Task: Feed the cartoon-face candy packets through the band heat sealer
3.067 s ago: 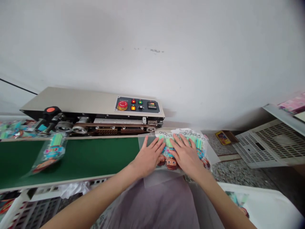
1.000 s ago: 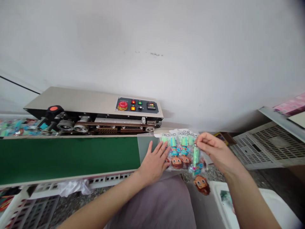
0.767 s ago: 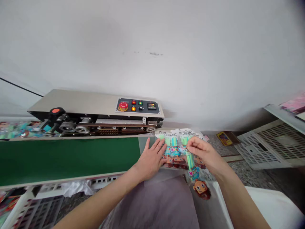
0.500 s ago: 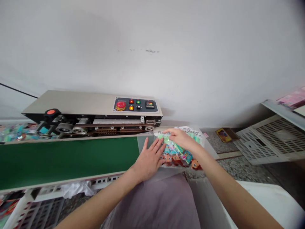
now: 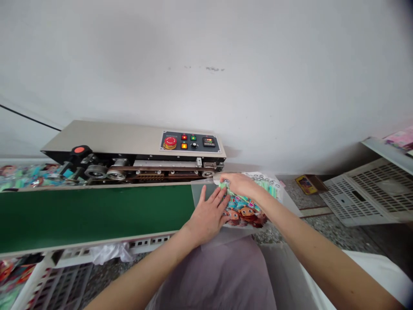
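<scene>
A stack of clear plastic packets point(image 5: 247, 211) with cartoon faces and blue-green printed contents lies at the right end of the green conveyor belt point(image 5: 155, 211). My left hand point(image 5: 208, 215) rests flat against the left side of the stack, fingers spread. The closed fingers of my right hand point(image 5: 238, 184) are at the packets' upper left, pinching a packet near its top edge; its palm and wrist cover part of the stack. A translucent sheet point(image 5: 216, 237) shows beneath the packets. Just behind is the band sealing machine point(image 5: 135, 137).
The machine's control panel point(image 5: 192, 143) has lit buttons and a red stop knob. White plastic crates point(image 5: 361, 193) stand at right beside a small yellow box point(image 5: 306, 185). More packets point(image 5: 29, 177) lie behind the belt at far left. A white tub point(image 5: 371, 267) is at lower right.
The slanted packet under my right hand now lies in line with the stack. My right hand has curled further over the top edge. My left hand stays on the packets; the view has shifted slightly.
</scene>
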A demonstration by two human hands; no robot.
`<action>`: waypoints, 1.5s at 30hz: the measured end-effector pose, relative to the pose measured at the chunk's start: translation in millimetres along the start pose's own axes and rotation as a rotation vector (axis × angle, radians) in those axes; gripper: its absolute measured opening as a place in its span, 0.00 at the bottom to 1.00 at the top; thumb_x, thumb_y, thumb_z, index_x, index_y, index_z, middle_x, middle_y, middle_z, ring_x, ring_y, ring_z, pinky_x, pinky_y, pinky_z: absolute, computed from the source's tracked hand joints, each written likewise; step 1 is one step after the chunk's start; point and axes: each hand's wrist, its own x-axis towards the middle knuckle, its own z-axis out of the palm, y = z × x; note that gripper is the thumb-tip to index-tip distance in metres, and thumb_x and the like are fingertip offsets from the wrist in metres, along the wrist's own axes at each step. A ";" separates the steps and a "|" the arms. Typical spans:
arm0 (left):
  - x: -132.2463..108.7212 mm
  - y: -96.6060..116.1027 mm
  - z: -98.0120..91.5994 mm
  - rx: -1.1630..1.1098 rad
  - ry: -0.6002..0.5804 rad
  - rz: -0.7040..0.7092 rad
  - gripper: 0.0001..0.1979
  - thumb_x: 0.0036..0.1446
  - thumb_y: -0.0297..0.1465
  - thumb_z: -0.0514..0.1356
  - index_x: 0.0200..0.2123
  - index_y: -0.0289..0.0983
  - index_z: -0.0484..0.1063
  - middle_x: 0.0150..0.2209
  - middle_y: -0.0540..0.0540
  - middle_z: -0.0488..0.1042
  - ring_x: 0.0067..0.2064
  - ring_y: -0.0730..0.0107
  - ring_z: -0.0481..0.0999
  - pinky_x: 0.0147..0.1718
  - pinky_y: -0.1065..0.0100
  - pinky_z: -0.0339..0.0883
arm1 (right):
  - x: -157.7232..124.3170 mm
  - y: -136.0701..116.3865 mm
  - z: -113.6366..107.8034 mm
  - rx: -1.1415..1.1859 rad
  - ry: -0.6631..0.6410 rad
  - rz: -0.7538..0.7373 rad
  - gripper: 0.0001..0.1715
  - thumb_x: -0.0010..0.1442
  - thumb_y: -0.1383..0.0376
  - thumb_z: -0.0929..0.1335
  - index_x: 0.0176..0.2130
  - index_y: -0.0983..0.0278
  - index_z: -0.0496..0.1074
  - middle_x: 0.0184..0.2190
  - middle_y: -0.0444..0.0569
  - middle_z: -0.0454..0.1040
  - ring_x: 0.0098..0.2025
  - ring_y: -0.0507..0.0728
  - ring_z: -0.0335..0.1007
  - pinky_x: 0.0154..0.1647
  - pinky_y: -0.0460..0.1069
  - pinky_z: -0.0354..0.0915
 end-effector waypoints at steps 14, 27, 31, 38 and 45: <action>-0.7 -0.1 4.9 0.080 0.046 -0.031 0.31 0.73 0.46 0.41 0.71 0.35 0.52 0.73 0.34 0.49 0.73 0.50 0.49 0.67 0.31 0.38 | -18.8 11.3 1.6 -0.008 0.051 -0.087 0.32 0.60 0.73 0.63 0.60 0.54 0.73 0.59 0.48 0.75 0.60 0.63 0.71 0.60 0.54 0.64; -1.6 5.2 -0.1 0.122 0.063 -0.266 0.29 0.71 0.41 0.46 0.69 0.33 0.59 0.71 0.33 0.53 0.72 0.45 0.53 0.67 0.30 0.37 | -38.3 50.7 10.1 0.235 0.249 0.034 0.24 0.60 0.70 0.62 0.50 0.59 0.79 0.46 0.48 0.81 0.47 0.59 0.76 0.50 0.52 0.67; -14.9 -7.5 -15.4 0.109 0.097 -0.344 0.27 0.70 0.40 0.49 0.66 0.35 0.64 0.69 0.32 0.60 0.70 0.40 0.57 0.66 0.29 0.37 | -36.2 48.4 -5.7 0.671 0.402 0.143 0.17 0.55 0.65 0.65 0.41 0.61 0.79 0.25 0.43 0.74 0.29 0.55 0.69 0.32 0.48 0.64; -0.6 -12.2 -57.1 -0.666 0.248 -0.449 0.22 0.70 0.41 0.49 0.57 0.37 0.73 0.58 0.39 0.75 0.60 0.53 0.74 0.61 0.49 0.64 | -32.8 4.8 -8.0 1.054 0.517 0.112 0.18 0.52 0.57 0.66 0.40 0.63 0.75 0.27 0.44 0.71 0.29 0.54 0.65 0.26 0.46 0.58; 20.7 -7.2 -49.3 -1.113 0.342 -0.465 0.04 0.55 0.31 0.62 0.31 0.37 0.75 0.28 0.51 0.77 0.31 0.70 0.75 0.33 0.70 0.66 | -46.0 -16.5 -8.8 0.877 0.423 -0.160 0.13 0.55 0.55 0.68 0.32 0.62 0.75 0.27 0.43 0.73 0.32 0.54 0.66 0.34 0.48 0.60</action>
